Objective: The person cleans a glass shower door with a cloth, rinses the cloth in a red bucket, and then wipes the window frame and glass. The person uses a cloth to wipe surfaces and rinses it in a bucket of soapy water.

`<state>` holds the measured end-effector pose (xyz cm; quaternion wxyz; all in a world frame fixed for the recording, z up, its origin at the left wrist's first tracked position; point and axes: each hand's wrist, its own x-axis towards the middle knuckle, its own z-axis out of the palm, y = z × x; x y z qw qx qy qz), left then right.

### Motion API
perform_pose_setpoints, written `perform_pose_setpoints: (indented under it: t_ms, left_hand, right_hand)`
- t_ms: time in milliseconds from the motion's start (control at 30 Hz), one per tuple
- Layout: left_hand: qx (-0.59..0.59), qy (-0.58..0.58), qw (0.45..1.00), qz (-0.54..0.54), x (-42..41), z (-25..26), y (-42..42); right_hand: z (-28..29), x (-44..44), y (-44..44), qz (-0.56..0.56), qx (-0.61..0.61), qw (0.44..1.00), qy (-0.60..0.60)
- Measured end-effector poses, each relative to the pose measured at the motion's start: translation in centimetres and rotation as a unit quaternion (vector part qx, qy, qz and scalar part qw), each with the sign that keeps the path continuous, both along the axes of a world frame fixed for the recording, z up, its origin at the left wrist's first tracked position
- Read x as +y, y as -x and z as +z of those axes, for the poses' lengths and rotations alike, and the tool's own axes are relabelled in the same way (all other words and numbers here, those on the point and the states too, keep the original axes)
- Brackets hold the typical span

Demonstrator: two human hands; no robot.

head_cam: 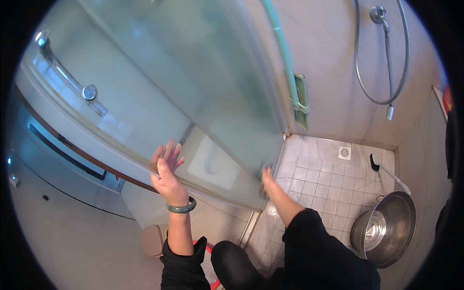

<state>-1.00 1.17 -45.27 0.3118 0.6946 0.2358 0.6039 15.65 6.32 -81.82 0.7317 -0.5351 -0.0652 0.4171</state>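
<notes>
My left hand [169,181], with a dark green bangle on its wrist, grips the edge of a frosted glass shower door [217,90]. Its thumb lies on the near side, and the fingers look hazy through the glass. Farther right, my right hand [267,181] is against the lower part of the door, near its right-hand edge. That hand is blurred. Something greyish shows around its fingers, but I cannot make out what it is or whether it is held.
A metal basin [389,228] rests tilted on the tiled floor [322,177] at right. Beyond it lie a white-handled brush [393,175] and a floor drain [344,153]. A green mop [299,101] leans on the wall near a shower hose [402,72]. A chrome handle [67,74] juts from the glass.
</notes>
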Motion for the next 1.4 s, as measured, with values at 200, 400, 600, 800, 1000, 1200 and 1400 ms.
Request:
perform_pose_setpoints:
  t_ms: [200,400,600,800,1000,1200,1400]
  left_hand:
    - [0.003,0.001,1.0,-0.001,0.3,-0.5,-0.2]
    - [0.001,-0.012,1.0,0.016,-0.2,-0.2,-0.2]
    - [-0.003,-0.017,1.0,0.002,-0.5,0.1,-1.9]
    - [0.0,-0.012,1.0,0.024,0.0,-0.4,-0.5]
    - [0.003,-0.017,0.999,0.028,0.0,-0.3,-1.0]
    - [0.0,-0.012,0.999,0.034,-0.1,-0.1,-1.0]
    - [0.004,-0.012,0.999,0.034,0.1,-0.2,-0.8]
  right_hand:
    - [6.2,-3.3,7.4,-0.022,-0.117,0.992,-0.049]
    - [22.8,-5.1,5.4,-0.137,-0.509,0.818,-0.228]
    - [15.2,1.2,-3.3,-0.227,-0.386,0.892,-0.056]
    - [14.2,-5.9,6.9,-0.073,-0.485,0.858,-0.153]
    - [15.6,0.1,0.2,-0.179,-0.455,0.864,-0.118]
    - [15.7,-0.1,-1.0,-0.164,-0.445,0.876,-0.087]
    - [13.1,-4.6,3.4,-0.127,-0.511,0.848,-0.069]
